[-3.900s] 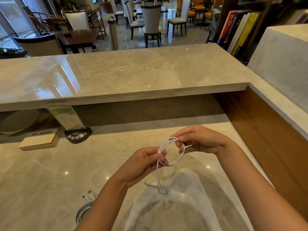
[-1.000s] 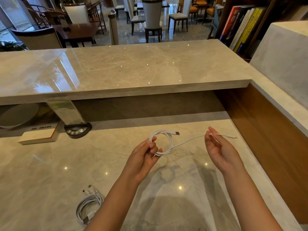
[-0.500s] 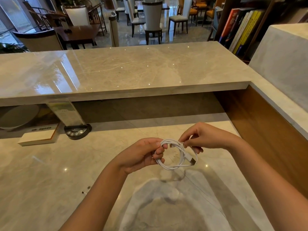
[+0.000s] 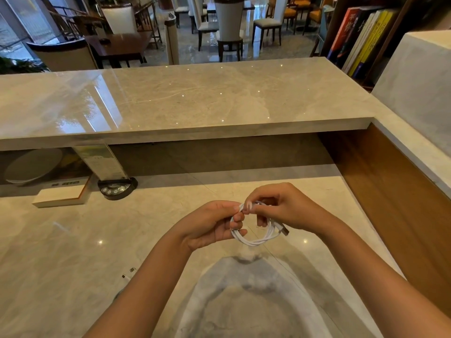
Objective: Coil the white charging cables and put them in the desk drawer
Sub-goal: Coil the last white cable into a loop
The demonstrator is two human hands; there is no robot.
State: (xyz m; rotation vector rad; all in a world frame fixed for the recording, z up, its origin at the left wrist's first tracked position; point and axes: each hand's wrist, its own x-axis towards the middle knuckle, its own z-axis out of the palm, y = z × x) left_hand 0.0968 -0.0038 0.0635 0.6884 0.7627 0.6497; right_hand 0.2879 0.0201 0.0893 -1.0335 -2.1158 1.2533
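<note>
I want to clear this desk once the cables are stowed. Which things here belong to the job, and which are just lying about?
Part of the job:
white cable, coiled, held by left hand and right hand
cable plugs beside the left forearm

Lying about:
white box
round black button unit
white plate
books

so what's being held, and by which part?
White charging cable, coiled. Left hand grips the loop's left side; right hand pinches the top strands.

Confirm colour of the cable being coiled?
White: thin round charging cable with a metallic plug end, clearest in the head view.
</note>
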